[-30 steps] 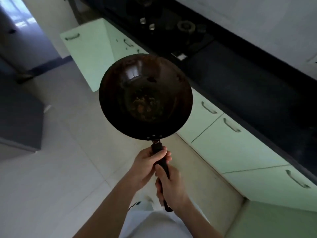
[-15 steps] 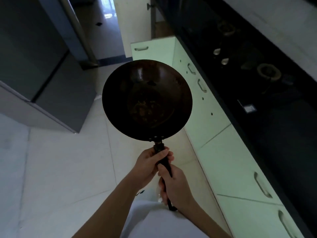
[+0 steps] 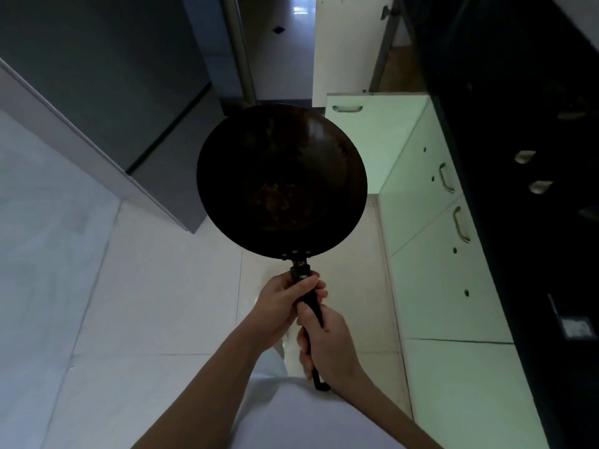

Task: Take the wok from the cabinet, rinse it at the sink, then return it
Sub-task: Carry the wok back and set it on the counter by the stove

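A dark round wok (image 3: 281,181) with brownish residue in its bottom is held out in front of me above the floor, its black handle pointing back at me. My left hand (image 3: 281,306) grips the handle just below the wok's rivets. My right hand (image 3: 327,346) grips the handle lower down, near its end. An open pale green cabinet door (image 3: 372,137) stands out from the cabinet row just past the wok's right rim. The sink is not in view.
Pale green cabinets (image 3: 434,286) with metal handles run along the right under a black countertop (image 3: 534,157) bearing stove knobs. A grey refrigerator (image 3: 107,76) stands at the left. A doorway (image 3: 282,43) lies straight ahead across the white tiled floor (image 3: 146,303).
The view has swung left along the cabinet row: the counter slid to the right edge, the refrigerator and doorway came into sight. Both hands keep the same grip on the wok handle.
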`<state>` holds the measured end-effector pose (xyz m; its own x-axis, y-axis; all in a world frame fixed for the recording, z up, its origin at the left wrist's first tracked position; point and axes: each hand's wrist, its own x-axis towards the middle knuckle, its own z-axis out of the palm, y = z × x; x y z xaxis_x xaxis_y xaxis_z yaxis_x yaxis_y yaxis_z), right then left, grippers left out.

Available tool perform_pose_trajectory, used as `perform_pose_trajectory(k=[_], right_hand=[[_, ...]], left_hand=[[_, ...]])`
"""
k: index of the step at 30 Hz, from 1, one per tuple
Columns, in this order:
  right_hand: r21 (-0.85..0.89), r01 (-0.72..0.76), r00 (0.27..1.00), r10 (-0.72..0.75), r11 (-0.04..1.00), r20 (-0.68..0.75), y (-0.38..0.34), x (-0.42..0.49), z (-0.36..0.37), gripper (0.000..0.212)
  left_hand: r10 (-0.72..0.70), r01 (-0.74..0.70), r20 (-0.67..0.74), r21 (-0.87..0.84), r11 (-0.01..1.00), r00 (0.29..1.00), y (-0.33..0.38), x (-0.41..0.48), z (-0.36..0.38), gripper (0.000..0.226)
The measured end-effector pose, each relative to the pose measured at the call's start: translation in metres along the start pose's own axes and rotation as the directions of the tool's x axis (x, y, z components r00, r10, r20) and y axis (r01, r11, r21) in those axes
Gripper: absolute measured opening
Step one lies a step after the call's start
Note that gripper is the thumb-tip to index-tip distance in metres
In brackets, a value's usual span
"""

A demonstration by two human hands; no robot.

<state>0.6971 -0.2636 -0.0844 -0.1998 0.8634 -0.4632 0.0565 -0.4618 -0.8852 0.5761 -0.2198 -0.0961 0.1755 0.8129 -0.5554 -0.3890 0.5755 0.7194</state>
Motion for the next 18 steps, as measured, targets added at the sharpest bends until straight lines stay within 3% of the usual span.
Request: perform_pose_trajectory(k=[6, 18], right_hand=[[-0.039, 0.014, 0.999, -0.013, 0.999, 0.042, -0.038, 0.088, 0.022, 0.035], [0.050, 0.044, 0.996, -0.040, 0.998, -0.075, -0.145, 0.273, 0.097, 0.036]], left_hand=[[0.032, -0.032, -0.015, -0.014, 0.999, 0.999, 0.060, 0.064, -0.036, 0.023], [0.002, -0.006, 0.072, 0.061, 0.998, 0.997, 0.236, 0.208, -0.107, 0.029]])
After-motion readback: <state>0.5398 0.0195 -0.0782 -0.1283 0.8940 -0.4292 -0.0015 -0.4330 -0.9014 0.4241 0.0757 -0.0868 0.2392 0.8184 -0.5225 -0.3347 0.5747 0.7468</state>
